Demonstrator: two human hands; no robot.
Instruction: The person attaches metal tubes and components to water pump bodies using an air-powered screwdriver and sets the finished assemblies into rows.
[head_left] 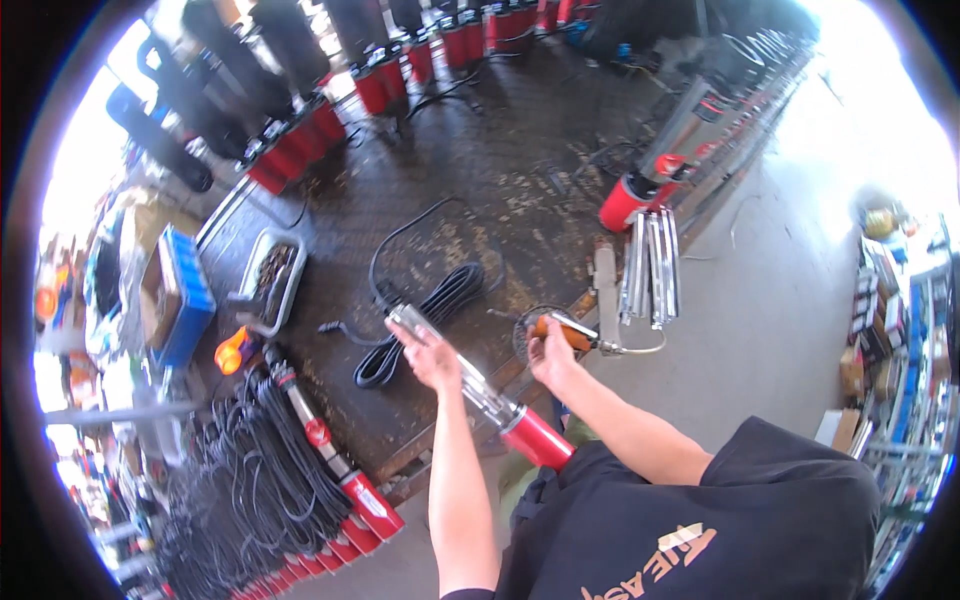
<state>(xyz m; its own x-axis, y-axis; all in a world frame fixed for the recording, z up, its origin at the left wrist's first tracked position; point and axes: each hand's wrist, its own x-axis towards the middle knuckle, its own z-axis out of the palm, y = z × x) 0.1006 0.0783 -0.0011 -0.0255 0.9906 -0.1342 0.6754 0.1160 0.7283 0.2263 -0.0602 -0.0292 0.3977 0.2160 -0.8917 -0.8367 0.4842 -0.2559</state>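
Note:
A long submersible pump (478, 382), silver along its tube with a red end section, slants from the workbench toward my body. My left hand (432, 360) is closed around its upper silver part, fingers stretched along the tube. The red end rests close against my waist. My right hand (550, 357) grips an orange-handled tool (572, 334) with a thin pale hose at one end, above the bench edge. A round dark mesh-like piece (527, 330) lies beside that hand. Behind the pump lies a coiled black cable (440, 305), apparently joined to the pump's top.
More red-ended pumps (370, 505) with bundled black cables lie at the lower left. Others stand along the far bench edge. A white tray (272, 275) of small parts, a blue bin (186, 300) and an orange tape dispenser (235, 350) sit left. Silver strips (650, 265) lie right.

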